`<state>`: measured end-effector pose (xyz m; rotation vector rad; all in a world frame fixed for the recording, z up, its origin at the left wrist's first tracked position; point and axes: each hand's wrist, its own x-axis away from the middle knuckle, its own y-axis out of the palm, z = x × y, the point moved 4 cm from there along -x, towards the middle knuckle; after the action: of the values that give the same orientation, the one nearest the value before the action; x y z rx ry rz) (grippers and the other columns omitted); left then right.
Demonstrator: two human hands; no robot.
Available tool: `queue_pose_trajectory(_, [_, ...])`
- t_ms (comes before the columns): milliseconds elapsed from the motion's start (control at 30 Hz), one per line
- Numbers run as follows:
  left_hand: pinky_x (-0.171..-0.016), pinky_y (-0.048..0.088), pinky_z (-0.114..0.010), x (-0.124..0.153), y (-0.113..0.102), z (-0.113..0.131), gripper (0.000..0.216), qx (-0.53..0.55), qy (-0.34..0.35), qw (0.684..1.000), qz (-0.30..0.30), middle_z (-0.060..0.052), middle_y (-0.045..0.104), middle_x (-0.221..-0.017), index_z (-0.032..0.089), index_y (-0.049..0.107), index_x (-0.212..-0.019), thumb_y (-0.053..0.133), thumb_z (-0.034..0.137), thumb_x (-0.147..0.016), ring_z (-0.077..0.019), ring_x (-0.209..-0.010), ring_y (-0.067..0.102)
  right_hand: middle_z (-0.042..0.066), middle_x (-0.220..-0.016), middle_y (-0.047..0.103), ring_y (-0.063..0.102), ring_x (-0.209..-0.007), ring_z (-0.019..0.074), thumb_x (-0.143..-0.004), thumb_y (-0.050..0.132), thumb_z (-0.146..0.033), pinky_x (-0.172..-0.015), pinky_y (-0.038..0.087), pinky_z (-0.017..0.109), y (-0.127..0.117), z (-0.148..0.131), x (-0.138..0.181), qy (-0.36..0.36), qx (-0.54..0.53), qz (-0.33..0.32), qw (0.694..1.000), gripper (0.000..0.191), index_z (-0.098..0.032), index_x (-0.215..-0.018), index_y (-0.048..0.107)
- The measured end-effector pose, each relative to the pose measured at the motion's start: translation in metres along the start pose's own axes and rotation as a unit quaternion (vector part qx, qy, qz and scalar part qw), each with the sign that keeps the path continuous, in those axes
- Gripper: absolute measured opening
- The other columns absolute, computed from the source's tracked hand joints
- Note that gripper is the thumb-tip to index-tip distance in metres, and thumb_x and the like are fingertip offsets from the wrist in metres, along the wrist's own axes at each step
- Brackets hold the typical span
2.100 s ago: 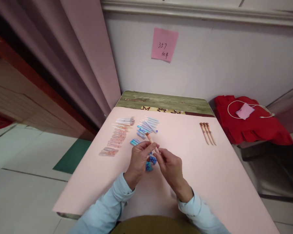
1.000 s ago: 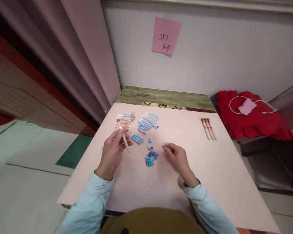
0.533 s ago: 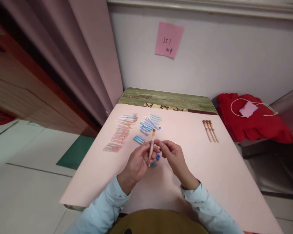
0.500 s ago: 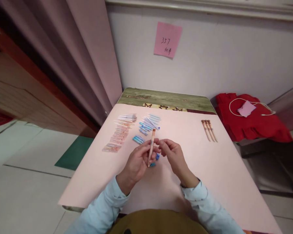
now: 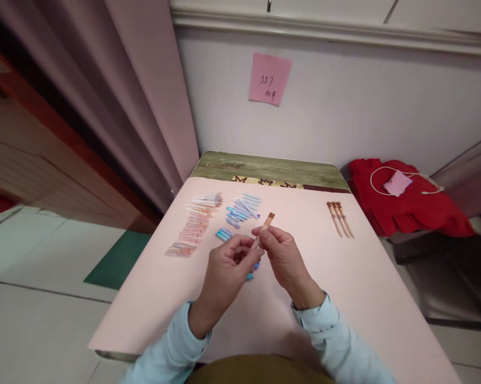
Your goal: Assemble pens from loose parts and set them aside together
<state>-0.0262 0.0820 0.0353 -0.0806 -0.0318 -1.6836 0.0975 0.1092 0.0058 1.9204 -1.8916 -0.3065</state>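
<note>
A beige pen (image 5: 267,222) with a brown end is held over the middle of the table, tilted up to the right. My left hand (image 5: 226,269) pinches its lower part between thumb and fingers. Around its upper part the fingers of my right hand (image 5: 286,261) are closed. The pen's lower tip is hidden by my fingers. Small blue pieces (image 5: 250,277) show partly beneath my hands. Just beyond them lie short blue tubes (image 5: 224,234) and a group of slim blue pen parts (image 5: 240,209).
Clear and pinkish pen parts (image 5: 194,228) lie in rows on the left of the pale table (image 5: 328,314). Three beige pens with brown tops (image 5: 340,218) lie at the right. Beyond the right edge are a red cloth (image 5: 408,205) and a white cable (image 5: 378,173).
My right hand has closed on the pen, which was in my left hand alone. The pen now leans further right, and my left hand has turned over it. The view has tipped up slightly.
</note>
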Motion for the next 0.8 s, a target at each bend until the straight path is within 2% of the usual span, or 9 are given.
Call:
queue_pose_trajectory(100, [-0.054, 0.044, -0.021, 0.003, -0.003, 0.016, 0.014, -0.164, 0.153, 0.972, 0.065, 0.000, 0.067, -0.068, 0.017, 0.066, -0.087, 0.062, 0.031, -0.090, -0.0104, -0.056, 0.058, -0.001, -0.066, 0.066, 0.053, -0.061, 0.0121, -0.067, 0.084, -0.044, -0.060, 0.044, 0.025, 0.003, 0.000, 0.001, 0.011, -0.045, 0.006, 0.999, 0.031, -0.018, -0.082, 0.076])
queue_pose_trajectory(200, [-0.063, 0.047, -0.022, 0.009, -0.001, 0.028, 0.006, -0.297, 0.306, 0.897, 0.115, -0.002, 0.071, -0.076, 0.017, 0.066, -0.093, 0.061, 0.020, -0.090, -0.0121, -0.064, 0.064, -0.001, -0.065, 0.065, 0.055, -0.059, 0.0127, -0.065, 0.085, -0.044, -0.058, 0.046, 0.025, 0.006, 0.000, 0.002, 0.020, -0.070, -0.003, 0.997, 0.031, -0.019, -0.081, 0.076])
queue_pose_trajectory(267, [-0.067, 0.049, -0.023, 0.012, 0.002, 0.032, 0.009, -0.329, 0.354, 0.868, 0.119, -0.004, 0.073, -0.083, 0.016, 0.065, -0.097, 0.059, 0.016, -0.090, -0.0140, -0.071, 0.068, -0.001, -0.065, 0.064, 0.055, -0.059, 0.0126, -0.067, 0.084, -0.045, -0.057, 0.046, 0.025, 0.007, -0.002, 0.003, 0.007, -0.073, -0.012, 0.997, 0.030, -0.019, -0.079, 0.075])
queue_pose_trajectory(300, [-0.068, 0.049, -0.023, 0.012, 0.003, 0.033, 0.011, -0.328, 0.356, 0.868, 0.112, -0.005, 0.073, -0.085, 0.016, 0.065, -0.099, 0.057, 0.016, -0.091, -0.0144, -0.073, 0.068, -0.001, -0.065, 0.064, 0.054, -0.060, 0.0124, -0.068, 0.083, -0.045, -0.058, 0.046, 0.025, 0.007, -0.003, 0.004, -0.004, -0.074, -0.018, 0.997, 0.029, -0.019, -0.078, 0.075])
queue_pose_trajectory(400, [-0.064, 0.049, -0.022, 0.009, 0.004, 0.032, 0.011, -0.281, 0.289, 0.911, 0.080, -0.003, 0.070, -0.078, 0.016, 0.064, -0.097, 0.054, 0.020, -0.094, -0.0129, -0.066, 0.066, -0.001, -0.067, 0.063, 0.053, -0.060, 0.0119, -0.072, 0.081, -0.046, -0.058, 0.046, 0.024, 0.007, -0.004, 0.004, -0.034, -0.065, -0.027, 0.997, 0.028, -0.019, -0.078, 0.074])
queue_pose_trajectory(533, [-0.053, 0.046, -0.022, -0.001, 0.004, 0.016, 0.020, -0.144, 0.114, 0.983, 0.019, 0.001, 0.063, -0.065, 0.018, 0.062, -0.090, 0.052, 0.034, -0.095, -0.0113, -0.053, 0.058, -0.001, -0.064, 0.060, 0.050, -0.058, 0.0118, -0.074, 0.078, -0.045, -0.055, 0.043, 0.025, 0.004, -0.001, 0.000, -0.039, 0.001, -0.007, 0.999, 0.029, -0.017, -0.076, 0.073])
queue_pose_trajectory(633, [-0.058, 0.052, -0.025, -0.010, -0.003, -0.003, 0.026, -0.008, 0.006, 1.000, -0.029, -0.002, 0.067, -0.071, 0.017, 0.060, -0.089, 0.053, 0.042, -0.093, -0.0133, -0.059, 0.062, -0.001, -0.065, 0.062, 0.051, -0.057, 0.0118, -0.074, 0.078, -0.045, -0.056, 0.044, 0.026, -0.007, 0.003, -0.011, -0.031, 0.094, -0.006, 0.995, 0.030, -0.017, -0.083, 0.074])
queue_pose_trajectory(733, [-0.070, 0.056, -0.032, -0.017, -0.027, -0.016, 0.029, 0.082, -0.050, 0.995, 0.026, -0.005, 0.072, -0.080, 0.017, 0.058, -0.093, 0.061, 0.045, -0.087, -0.0171, -0.067, 0.069, 0.002, -0.075, 0.067, 0.055, -0.063, 0.0139, -0.081, 0.068, -0.048, -0.061, 0.046, 0.027, -0.030, 0.009, -0.021, -0.064, 0.193, 0.020, 0.979, 0.036, -0.019, -0.101, 0.073])
queue_pose_trajectory(800, [-0.073, 0.056, -0.036, -0.019, -0.048, -0.019, 0.033, 0.114, -0.048, 0.989, 0.085, -0.006, 0.074, -0.081, 0.018, 0.056, -0.100, 0.066, 0.045, -0.084, -0.0191, -0.069, 0.071, 0.002, -0.072, 0.066, 0.055, -0.062, 0.0148, -0.083, 0.067, -0.043, -0.060, 0.044, 0.027, -0.045, 0.017, -0.023, -0.101, 0.322, 0.044, 0.940, 0.025, -0.019, -0.088, 0.074])
